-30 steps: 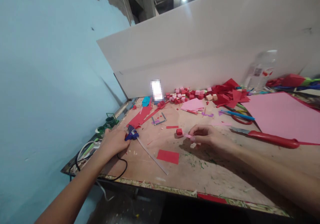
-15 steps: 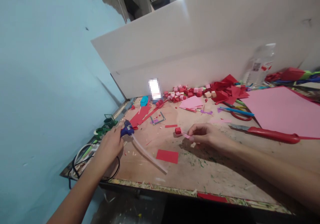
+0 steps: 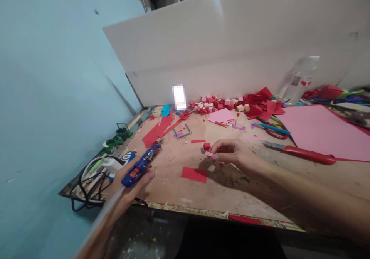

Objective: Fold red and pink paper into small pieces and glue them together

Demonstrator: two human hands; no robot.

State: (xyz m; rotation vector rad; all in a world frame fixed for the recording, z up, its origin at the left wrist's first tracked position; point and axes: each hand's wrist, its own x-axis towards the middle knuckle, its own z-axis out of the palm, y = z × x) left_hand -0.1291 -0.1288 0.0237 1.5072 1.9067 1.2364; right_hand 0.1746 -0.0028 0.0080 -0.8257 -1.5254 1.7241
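A blue glue gun point(image 3: 140, 166) lies in my left hand point(image 3: 130, 191), its nozzle pointing away to the upper right and a long glue stick trailing back over the forearm. My fingers are closed round its body. Over the middle of the table, my right hand point(image 3: 228, 151) pinches a small pink paper piece point(image 3: 209, 154) between thumb and fingertips. Just beyond it is a small red paper cube point(image 3: 207, 146); whether the two touch I cannot tell. A red paper rectangle point(image 3: 194, 174) lies flat between my hands, with a thin red strip point(image 3: 198, 141) farther back.
Small red and pink cubes point(image 3: 208, 105) are heaped along the white board point(image 3: 231, 54). On the right lie a red-handled knife point(image 3: 309, 154), scissors point(image 3: 276, 134), pink sheets point(image 3: 323, 132) and a plastic bottle point(image 3: 300, 81). Cables point(image 3: 89, 185) crowd the left edge; a bright phone screen point(image 3: 179, 98) stands behind.
My left hand has lifted and turned the glue gun, bringing it nearer and swinging the glue stick back over my forearm. My right hand has shifted slightly left with the pink piece.
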